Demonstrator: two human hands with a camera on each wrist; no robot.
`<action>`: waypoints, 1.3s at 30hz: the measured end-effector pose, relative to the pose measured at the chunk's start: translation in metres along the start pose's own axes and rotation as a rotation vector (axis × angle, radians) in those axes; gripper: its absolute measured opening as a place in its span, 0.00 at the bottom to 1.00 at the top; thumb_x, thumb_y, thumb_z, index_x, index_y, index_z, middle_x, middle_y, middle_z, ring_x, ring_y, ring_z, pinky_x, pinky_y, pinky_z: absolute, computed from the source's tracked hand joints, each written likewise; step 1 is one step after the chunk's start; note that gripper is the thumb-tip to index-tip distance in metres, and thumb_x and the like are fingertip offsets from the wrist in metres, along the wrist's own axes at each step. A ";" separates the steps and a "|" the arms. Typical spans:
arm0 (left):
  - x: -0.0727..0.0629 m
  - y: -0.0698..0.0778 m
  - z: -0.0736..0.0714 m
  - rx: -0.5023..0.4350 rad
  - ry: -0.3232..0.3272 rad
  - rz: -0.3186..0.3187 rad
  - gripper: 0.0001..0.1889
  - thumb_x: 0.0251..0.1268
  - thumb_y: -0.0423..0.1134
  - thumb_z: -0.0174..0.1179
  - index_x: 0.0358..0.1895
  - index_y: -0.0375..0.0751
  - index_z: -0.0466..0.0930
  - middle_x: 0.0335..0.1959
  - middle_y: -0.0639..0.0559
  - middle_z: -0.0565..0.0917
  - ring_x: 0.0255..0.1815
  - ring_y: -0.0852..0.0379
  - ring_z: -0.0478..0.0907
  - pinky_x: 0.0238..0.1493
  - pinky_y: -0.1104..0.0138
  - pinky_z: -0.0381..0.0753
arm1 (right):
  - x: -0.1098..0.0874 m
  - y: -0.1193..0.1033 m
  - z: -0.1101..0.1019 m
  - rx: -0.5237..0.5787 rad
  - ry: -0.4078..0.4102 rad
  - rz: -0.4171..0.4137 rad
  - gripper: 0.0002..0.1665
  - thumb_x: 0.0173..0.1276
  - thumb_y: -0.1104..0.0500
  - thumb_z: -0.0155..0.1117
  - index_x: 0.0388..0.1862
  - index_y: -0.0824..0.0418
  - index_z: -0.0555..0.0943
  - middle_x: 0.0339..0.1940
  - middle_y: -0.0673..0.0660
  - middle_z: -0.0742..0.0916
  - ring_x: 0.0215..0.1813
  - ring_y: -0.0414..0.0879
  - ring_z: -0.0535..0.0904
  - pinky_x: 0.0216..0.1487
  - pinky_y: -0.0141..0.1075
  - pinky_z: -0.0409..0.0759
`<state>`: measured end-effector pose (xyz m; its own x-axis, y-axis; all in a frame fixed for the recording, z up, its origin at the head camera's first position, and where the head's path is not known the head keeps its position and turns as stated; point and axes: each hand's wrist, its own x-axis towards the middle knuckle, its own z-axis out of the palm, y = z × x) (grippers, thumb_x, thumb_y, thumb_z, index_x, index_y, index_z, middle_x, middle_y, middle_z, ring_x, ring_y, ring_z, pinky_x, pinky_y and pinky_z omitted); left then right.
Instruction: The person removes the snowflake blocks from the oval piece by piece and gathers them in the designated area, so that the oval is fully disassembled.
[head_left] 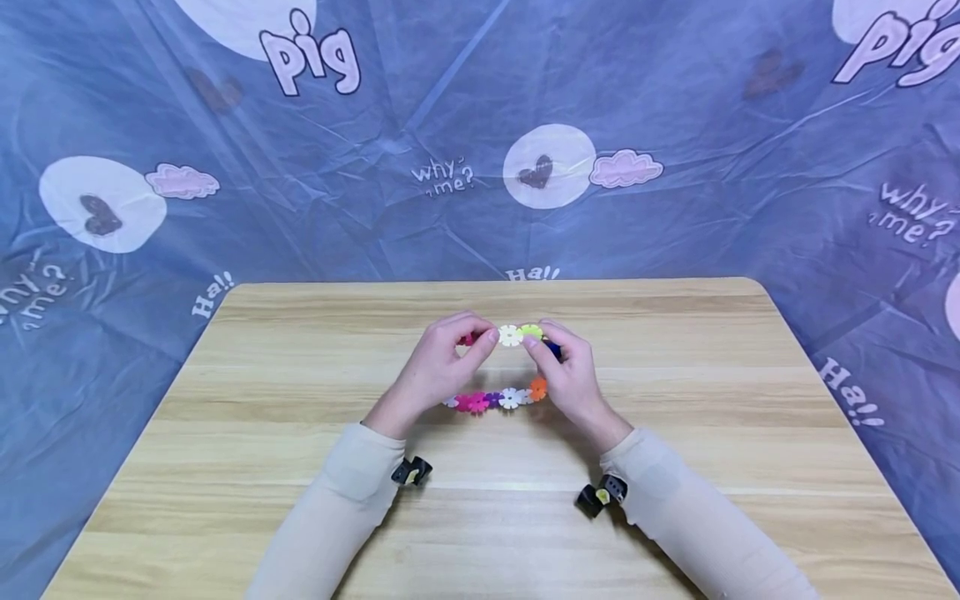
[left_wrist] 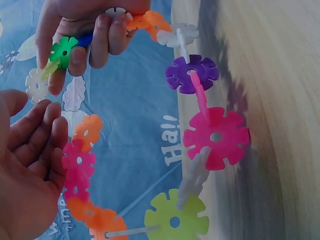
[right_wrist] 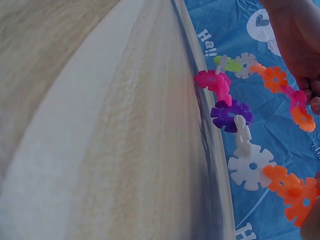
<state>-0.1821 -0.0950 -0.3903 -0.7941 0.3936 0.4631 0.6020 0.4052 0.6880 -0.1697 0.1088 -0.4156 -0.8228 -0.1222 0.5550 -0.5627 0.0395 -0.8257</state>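
Note:
A looped chain of interlocking plastic flower discs (left_wrist: 216, 138) hangs between my two hands. My left hand (head_left: 435, 362) holds it by one stretch, with pink discs (left_wrist: 78, 167) against its fingers and an orange disc (left_wrist: 87, 132) sticking out. With thumb and fingers, my right hand (head_left: 570, 375) grips the other stretch at a yellow-green disc (head_left: 530, 332); a green disc (left_wrist: 63, 52) and a dark blue one show among its fingers. Between the two thumbs is a white disc (head_left: 510, 336), joined to the yellow-green one, its edge right at the left thumb tip.
Below the hands lies the wooden table (head_left: 495, 533), with the chain's lower run of purple (right_wrist: 231, 115), pink and white discs hanging near it. A blue printed cloth (head_left: 465, 225) stands behind the table's far edge. Small black cameras (head_left: 412, 471) sit on both wrists.

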 end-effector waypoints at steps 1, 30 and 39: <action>0.000 0.001 0.000 -0.002 0.001 -0.002 0.10 0.74 0.40 0.57 0.43 0.41 0.86 0.37 0.56 0.85 0.39 0.61 0.79 0.45 0.65 0.81 | -0.001 0.005 0.000 0.002 0.005 -0.001 0.10 0.71 0.71 0.56 0.29 0.69 0.80 0.19 0.52 0.72 0.17 0.41 0.65 0.17 0.30 0.64; -0.003 0.017 0.003 -0.232 -0.034 -0.267 0.11 0.76 0.42 0.56 0.44 0.38 0.83 0.24 0.50 0.84 0.19 0.48 0.82 0.15 0.61 0.78 | -0.003 0.020 0.000 0.009 0.037 -0.012 0.08 0.70 0.73 0.56 0.39 0.72 0.83 0.18 0.50 0.73 0.14 0.39 0.65 0.13 0.30 0.63; -0.003 0.019 0.014 -0.374 -0.067 -0.397 0.13 0.75 0.45 0.57 0.46 0.37 0.80 0.26 0.46 0.84 0.18 0.44 0.80 0.11 0.63 0.73 | -0.005 0.018 0.003 0.008 0.044 0.003 0.07 0.68 0.73 0.57 0.42 0.73 0.80 0.18 0.56 0.76 0.16 0.37 0.65 0.14 0.31 0.64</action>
<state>-0.1671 -0.0777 -0.3866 -0.9399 0.3266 0.0998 0.1774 0.2172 0.9599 -0.1755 0.1070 -0.4338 -0.8271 -0.0783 0.5566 -0.5601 0.0319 -0.8278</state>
